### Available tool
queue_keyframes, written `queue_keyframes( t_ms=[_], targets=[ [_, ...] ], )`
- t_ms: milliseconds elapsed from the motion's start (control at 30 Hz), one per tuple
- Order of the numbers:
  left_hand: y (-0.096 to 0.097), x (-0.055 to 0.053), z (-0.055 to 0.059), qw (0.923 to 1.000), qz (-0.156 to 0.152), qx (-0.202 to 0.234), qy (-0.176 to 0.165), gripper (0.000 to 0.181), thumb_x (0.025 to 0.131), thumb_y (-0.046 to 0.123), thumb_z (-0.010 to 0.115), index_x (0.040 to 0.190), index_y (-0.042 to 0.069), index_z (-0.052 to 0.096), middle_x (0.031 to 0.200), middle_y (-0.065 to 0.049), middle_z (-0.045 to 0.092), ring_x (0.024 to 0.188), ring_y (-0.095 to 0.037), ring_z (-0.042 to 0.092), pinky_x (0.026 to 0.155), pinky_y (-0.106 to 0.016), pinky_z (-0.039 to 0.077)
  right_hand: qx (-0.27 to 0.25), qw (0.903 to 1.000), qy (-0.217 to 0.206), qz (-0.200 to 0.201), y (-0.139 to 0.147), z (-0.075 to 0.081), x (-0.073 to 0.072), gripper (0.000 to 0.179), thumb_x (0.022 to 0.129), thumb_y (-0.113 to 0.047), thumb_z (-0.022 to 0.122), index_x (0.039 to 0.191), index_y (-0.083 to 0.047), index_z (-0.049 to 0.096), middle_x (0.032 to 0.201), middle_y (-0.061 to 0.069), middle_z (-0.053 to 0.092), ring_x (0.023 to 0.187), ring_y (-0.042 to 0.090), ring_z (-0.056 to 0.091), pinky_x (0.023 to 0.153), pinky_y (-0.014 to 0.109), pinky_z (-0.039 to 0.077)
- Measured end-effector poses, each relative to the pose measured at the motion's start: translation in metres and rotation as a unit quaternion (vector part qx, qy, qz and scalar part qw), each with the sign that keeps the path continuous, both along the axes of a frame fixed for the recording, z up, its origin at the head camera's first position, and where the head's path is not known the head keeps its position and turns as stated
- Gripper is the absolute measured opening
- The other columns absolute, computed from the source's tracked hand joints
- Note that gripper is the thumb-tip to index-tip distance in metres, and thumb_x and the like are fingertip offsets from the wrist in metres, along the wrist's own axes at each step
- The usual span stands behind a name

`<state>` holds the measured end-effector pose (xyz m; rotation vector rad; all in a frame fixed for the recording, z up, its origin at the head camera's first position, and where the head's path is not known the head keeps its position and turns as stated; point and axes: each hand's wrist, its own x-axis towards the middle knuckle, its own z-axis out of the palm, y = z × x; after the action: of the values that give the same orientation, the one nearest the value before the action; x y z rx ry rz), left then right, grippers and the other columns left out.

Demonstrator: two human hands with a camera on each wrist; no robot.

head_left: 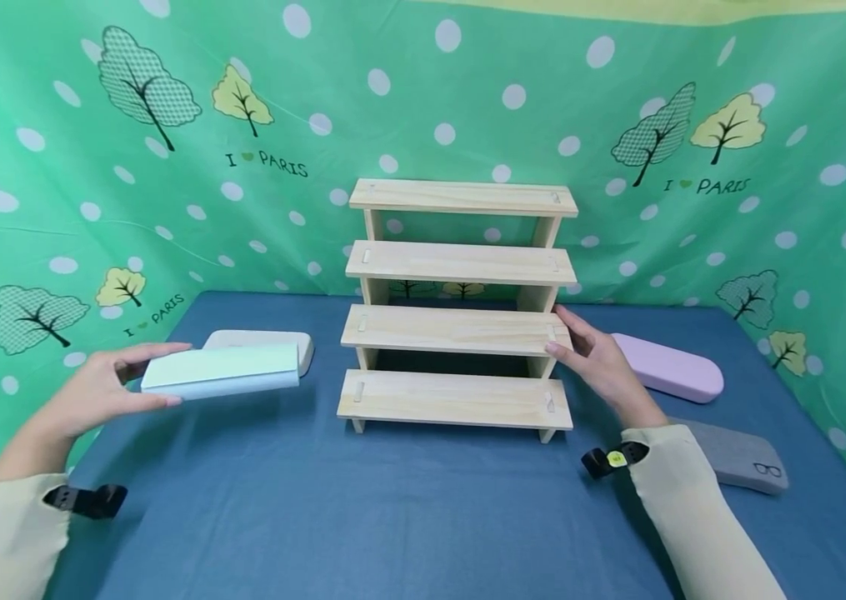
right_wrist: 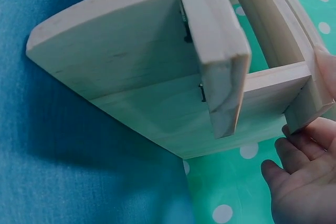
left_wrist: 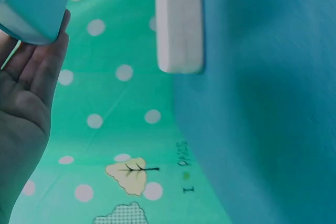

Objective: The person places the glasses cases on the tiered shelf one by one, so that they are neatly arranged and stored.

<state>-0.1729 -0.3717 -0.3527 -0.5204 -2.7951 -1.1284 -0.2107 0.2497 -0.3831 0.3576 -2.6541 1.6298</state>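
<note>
My left hand point(head_left: 111, 385) holds a pale blue glasses case point(head_left: 223, 373) by its left end, thumb on the near side and fingers behind. The case hangs level above the table, partly in front of a white case point(head_left: 261, 337). In the left wrist view the case's end point(left_wrist: 34, 17) rests against the fingers. A stepped wooden rack point(head_left: 456, 332) with several shelves stands in the middle. Its second-lowest shelf is pinched at the right end by my right hand point(head_left: 606, 367), as the right wrist view shows at the shelf's corner point(right_wrist: 307, 106).
On the right of the blue cloth-covered table point(head_left: 423, 517) lie a lilac case point(head_left: 670, 368) and a grey case point(head_left: 733, 452) with a glasses print, the grey one partly behind my right forearm. A green dotted curtain point(head_left: 438, 92) hangs behind the rack.
</note>
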Motion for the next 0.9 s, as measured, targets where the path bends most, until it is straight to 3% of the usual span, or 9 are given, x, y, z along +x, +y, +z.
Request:
queue_keyframes(
  t_ms=[233,567,900],
  targets=[
    [0.009,-0.007,0.014,0.9989,0.034,0.032,-0.007,0.061,0.071,-0.001,0.079,0.128,0.009,0.059,0.108,0.020,0.059,0.082,-0.007,0.054,0.061,-0.019,0.047,0.017,0.9997,-0.014,-0.009,-0.001,0.001,0.001,0.074,0.092,-0.032,0.061,0.150,-0.010,0.020,0.154,0.012,0.022,0.138,0.032,0.029,0.105,0.040,0.032],
    [0.028,-0.023,0.039,0.9988,0.000,0.049,0.011,0.060,0.071,-0.002,0.078,0.128,0.007,0.059,0.110,0.019,0.060,0.081,-0.008,0.056,0.062,-0.018,0.047,0.009,0.9998,-0.018,-0.008,-0.002,0.002,0.000,0.074,0.092,-0.031,0.062,0.150,-0.011,0.021,0.154,0.011,0.022,0.138,0.032,0.029,0.105,0.041,0.032],
    [0.049,-0.041,0.060,0.9988,-0.003,0.048,0.005,0.061,0.074,0.003,0.079,0.131,0.012,0.058,0.115,0.016,0.058,0.082,-0.012,0.055,0.063,-0.020,0.047,0.001,0.9996,-0.026,-0.014,-0.002,0.002,0.002,0.075,0.092,-0.031,0.062,0.151,-0.012,0.020,0.154,0.011,0.022,0.138,0.031,0.028,0.105,0.043,0.031]
  ],
)
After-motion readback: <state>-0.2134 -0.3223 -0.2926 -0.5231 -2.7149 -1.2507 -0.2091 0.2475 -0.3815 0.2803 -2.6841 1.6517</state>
